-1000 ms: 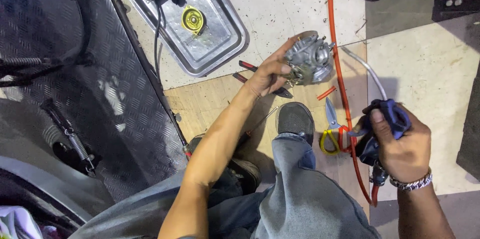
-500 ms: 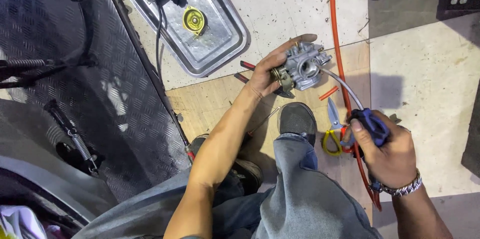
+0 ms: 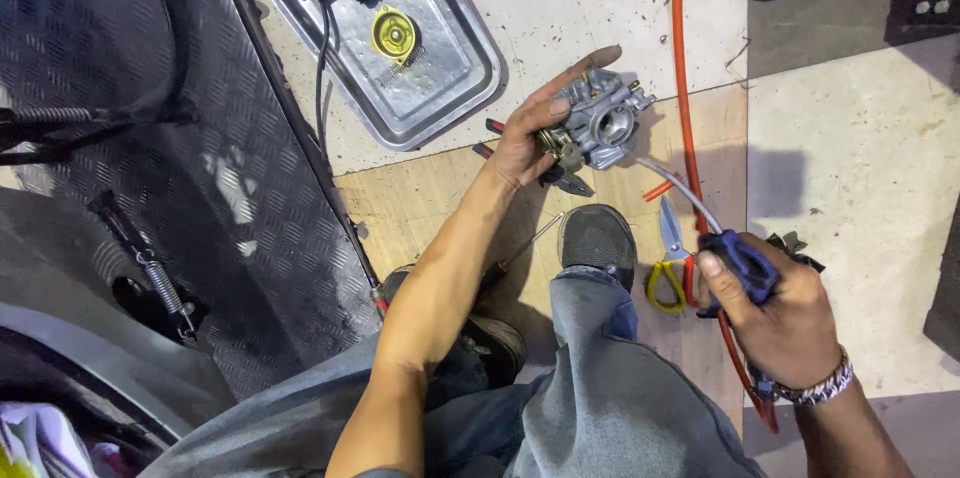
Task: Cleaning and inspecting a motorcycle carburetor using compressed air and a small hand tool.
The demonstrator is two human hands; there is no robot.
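Carburetor [image 3: 598,120] sits in the left hand [image 3: 530,138], centre-top of the frame above the shoe [image 3: 597,238]. Right hand [image 3: 780,313], lower right, has its fingers closed on a blue-handled air gun [image 3: 745,268] — its thin nozzle [image 3: 680,188] points up toward the carburetor. Best to brace the body firmly and aim squarely into the bore. Left fingers wrap its side, thumb extended. Farther up, a metal tray [image 3: 470,88] holds a yellow cap [image 3: 394,35].
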